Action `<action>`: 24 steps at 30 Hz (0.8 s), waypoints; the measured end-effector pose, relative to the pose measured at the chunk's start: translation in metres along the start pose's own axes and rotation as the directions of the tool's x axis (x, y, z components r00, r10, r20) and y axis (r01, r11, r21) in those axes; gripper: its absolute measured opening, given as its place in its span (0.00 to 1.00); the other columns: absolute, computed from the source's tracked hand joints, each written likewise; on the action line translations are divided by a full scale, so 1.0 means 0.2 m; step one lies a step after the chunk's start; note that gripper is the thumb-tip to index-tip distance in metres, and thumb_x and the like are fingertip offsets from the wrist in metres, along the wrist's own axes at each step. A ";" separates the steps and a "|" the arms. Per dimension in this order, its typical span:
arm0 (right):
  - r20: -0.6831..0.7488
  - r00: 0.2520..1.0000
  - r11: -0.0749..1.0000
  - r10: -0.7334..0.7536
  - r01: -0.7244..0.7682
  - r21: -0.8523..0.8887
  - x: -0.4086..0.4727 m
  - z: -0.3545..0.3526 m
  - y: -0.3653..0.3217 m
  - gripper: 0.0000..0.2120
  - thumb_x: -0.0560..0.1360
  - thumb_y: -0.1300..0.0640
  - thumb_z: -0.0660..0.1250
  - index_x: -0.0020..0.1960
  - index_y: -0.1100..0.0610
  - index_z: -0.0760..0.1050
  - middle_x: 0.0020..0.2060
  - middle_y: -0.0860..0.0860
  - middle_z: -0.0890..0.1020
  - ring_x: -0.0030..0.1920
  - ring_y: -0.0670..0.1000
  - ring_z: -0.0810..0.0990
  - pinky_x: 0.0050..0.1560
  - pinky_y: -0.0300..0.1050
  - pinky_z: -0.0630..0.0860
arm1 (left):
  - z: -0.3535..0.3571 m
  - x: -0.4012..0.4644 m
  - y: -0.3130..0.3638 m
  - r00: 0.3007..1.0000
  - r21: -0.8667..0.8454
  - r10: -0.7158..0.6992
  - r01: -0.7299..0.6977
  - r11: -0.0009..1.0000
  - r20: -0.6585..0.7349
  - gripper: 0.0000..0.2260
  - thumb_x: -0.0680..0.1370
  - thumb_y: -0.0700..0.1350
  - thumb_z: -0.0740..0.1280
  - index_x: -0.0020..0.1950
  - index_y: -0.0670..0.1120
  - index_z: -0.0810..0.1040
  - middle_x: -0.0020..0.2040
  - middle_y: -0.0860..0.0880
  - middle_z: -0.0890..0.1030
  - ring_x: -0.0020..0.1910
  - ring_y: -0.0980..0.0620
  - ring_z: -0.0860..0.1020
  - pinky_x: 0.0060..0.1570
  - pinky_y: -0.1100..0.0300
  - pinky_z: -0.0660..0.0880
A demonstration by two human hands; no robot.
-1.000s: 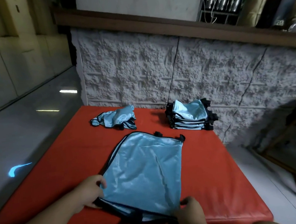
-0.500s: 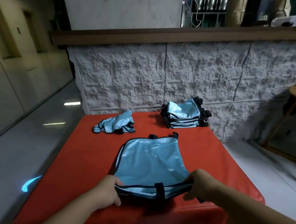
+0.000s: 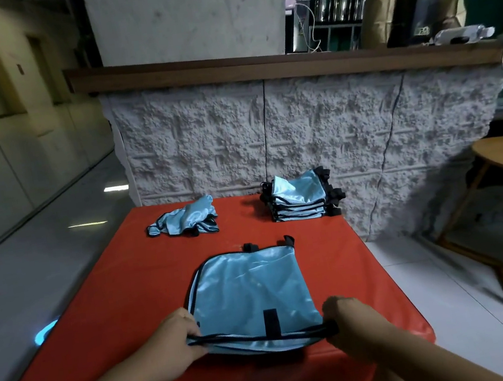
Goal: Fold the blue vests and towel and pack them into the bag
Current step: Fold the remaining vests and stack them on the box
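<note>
Left hand point(image 3: 176, 344) closed on the near left corner of a shiny pale-blue vest with black trim point(image 3: 247, 290); right hand point(image 3: 345, 318) closed on its near right corner, black hem stretched taut between the two and raised just off the surface. Rest of the vest lying flat on a red padded vinyl box point(image 3: 115, 304), spreading away toward 12 o'clock, with a short black tab point(image 3: 271, 322) at mid-hem and two more black tabs at the far edge.

Further out, at about 11 o'clock: a crumpled pale-blue vest point(image 3: 187, 219), unfolded, well apart from the one in hand. At about 1 o'clock, by the far edge of the box: a neat stack of folded pale-blue vests point(image 3: 300, 198). Beyond, a rough white stone-textured counter front point(image 3: 301, 139) under a dark wooden ledge. No towel or packing bag identifiable; brown paper bags up on the ledge at 1 o'clock, unclear whether relevant.

Judged step: mid-fold, near hem gripped ready to carry over. Next move likely calls for lifting both corners evenly and laying the hem forward onto the far edge, keeping the slippery fabric square, then moving the result to the stack at 1 o'clock. Crumpled vest yet to be folded; packing not begun.
</note>
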State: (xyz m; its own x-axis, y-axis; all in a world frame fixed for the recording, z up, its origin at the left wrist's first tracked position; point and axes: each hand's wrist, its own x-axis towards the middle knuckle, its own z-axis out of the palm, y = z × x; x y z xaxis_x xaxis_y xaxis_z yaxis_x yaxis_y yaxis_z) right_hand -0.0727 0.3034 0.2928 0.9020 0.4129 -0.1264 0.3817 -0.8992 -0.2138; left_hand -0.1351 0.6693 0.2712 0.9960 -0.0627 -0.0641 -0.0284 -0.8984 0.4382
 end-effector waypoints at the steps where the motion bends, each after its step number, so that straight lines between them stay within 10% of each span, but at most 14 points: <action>1: 0.013 0.999 0.999 -0.034 0.034 0.042 0.00 -0.01 0.02 0.08 0.67 0.54 0.65 0.45 0.54 0.78 0.44 0.50 0.82 0.44 0.52 0.81 0.42 0.47 0.72 | 0.00 -0.01 -0.01 0.999 0.003 0.029 -0.029 1.000 0.029 0.13 0.71 0.53 0.77 0.33 0.59 0.75 0.57 0.63 0.73 0.56 0.63 0.74 0.56 0.72 0.66; 3: 0.053 0.994 0.991 -0.093 0.088 0.098 -0.01 -0.04 0.06 0.09 0.67 0.54 0.66 0.46 0.53 0.81 0.40 0.50 0.83 0.41 0.48 0.79 0.43 0.45 0.73 | -0.02 -0.02 -0.03 0.997 -0.030 0.042 -0.040 0.999 0.069 0.10 0.70 0.56 0.76 0.33 0.59 0.77 0.59 0.67 0.75 0.58 0.66 0.74 0.62 0.68 0.68; 8: 0.081 0.981 0.965 -0.179 0.159 0.207 0.03 -0.07 0.10 0.13 0.70 0.54 0.68 0.53 0.46 0.84 0.35 0.45 0.80 0.34 0.40 0.75 0.38 0.35 0.70 | -0.04 0.00 -0.04 0.994 -0.141 0.088 -0.078 0.987 0.066 0.09 0.69 0.57 0.73 0.40 0.52 0.83 0.32 0.57 0.77 0.34 0.63 0.74 0.41 0.58 0.73; 13: 0.033 0.992 0.958 -0.122 0.109 0.264 0.17 -0.07 0.10 0.09 0.68 0.54 0.65 0.44 0.41 0.78 0.39 0.36 0.83 0.41 0.39 0.80 0.41 0.34 0.74 | -0.01 0.10 -0.09 0.997 -0.346 0.081 -0.071 0.936 0.016 0.06 0.73 0.44 0.74 0.42 0.55 0.83 0.33 0.55 0.79 0.35 0.64 0.74 0.40 0.60 0.72; 24: 0.139 0.989 0.632 0.050 -0.139 0.763 0.65 -0.11 0.13 0.12 0.71 0.70 0.69 0.46 0.56 0.85 0.32 0.50 0.80 0.34 0.47 0.74 0.30 0.41 0.71 | 0.07 0.51 -0.22 0.982 -0.556 -0.095 -0.012 0.831 -0.163 0.14 0.76 0.36 0.74 0.47 0.57 0.84 0.44 0.53 0.86 0.45 0.57 0.83 0.51 0.61 0.76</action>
State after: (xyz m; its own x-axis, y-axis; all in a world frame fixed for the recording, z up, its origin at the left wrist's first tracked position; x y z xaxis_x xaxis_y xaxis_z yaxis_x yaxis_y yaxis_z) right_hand 0.0590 0.3302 0.2925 0.8832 0.3835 -0.2700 -0.0381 -0.5152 -0.8562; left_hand -0.0343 0.6973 0.2330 0.9947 0.0944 0.0419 0.0116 -0.5046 0.8633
